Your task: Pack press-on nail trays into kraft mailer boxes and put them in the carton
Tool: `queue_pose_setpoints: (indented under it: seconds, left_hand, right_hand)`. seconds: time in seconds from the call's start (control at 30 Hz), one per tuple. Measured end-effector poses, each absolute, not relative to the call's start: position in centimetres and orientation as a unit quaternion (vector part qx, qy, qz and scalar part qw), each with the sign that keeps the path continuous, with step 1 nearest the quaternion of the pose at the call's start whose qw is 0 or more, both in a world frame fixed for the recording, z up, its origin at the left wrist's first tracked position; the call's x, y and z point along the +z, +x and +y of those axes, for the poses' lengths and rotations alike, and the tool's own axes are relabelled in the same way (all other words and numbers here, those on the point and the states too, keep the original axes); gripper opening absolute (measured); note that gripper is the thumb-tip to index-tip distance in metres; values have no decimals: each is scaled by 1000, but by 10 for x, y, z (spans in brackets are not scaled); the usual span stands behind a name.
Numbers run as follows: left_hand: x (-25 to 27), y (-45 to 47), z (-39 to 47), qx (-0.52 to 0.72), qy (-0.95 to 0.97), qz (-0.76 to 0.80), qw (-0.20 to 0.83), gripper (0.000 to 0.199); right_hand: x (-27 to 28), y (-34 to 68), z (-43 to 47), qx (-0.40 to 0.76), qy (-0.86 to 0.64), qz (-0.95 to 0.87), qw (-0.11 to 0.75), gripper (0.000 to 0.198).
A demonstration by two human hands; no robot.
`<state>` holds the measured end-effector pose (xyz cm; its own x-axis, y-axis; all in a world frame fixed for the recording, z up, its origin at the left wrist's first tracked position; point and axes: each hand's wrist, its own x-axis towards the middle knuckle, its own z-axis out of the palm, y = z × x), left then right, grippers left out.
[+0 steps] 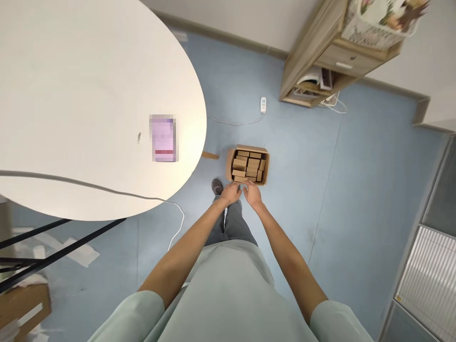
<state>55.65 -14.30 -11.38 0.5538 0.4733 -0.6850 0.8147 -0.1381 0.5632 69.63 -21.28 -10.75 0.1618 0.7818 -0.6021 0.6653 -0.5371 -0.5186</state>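
Brown cardboard forms the box (230,164), open at the top, which sits on the blue floor (295,166) just ahead of the fingers. Small cartons (240,165) lie inside it, turned different ways, beyond the fingertips. The left hand (231,193) is at the near edge of the box, its fingers bent; the right hand (252,193) is just beside it at the same edge, its fingers angled in toward the left ones. A narrow gap parts the two hands. Whether the fingers of either one grip the cardboard or only touch it, I cannot tell.

Just left of the fingers is a dark shoe (217,186). Farther left spreads a white table (89,95), bearing a blurred pink item (164,140) and a grey cable (60,178). Well ahead of the fingers, past the box, lies a white controller (263,105) on a cord; ahead and to their right stands a wooden cabinet (351,59) topped by a white basket (377,31).
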Motion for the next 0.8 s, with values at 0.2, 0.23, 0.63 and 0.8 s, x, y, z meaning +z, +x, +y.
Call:
queue_pose_setpoints:
  seconds: [0.2,0.23,0.63,0.8]
  left_hand:
    - [-27,542,-154,-87,729,454,505,49]
    - [-14,537,-156,-71,724,462,508,49]
    - [103,455,-164,75,653,529,537,53]
    - [131,401,-156,163,646,523,532,54]
  right_hand:
    - [-28,693,-229,397,-766,-466,196,31]
    - [-16,693,-230,394,-764,-464,212,30]
    - [94,660,-217,339,-727,-501,324,15]
    - [134,611,-207,305,-703,-531,362,12]
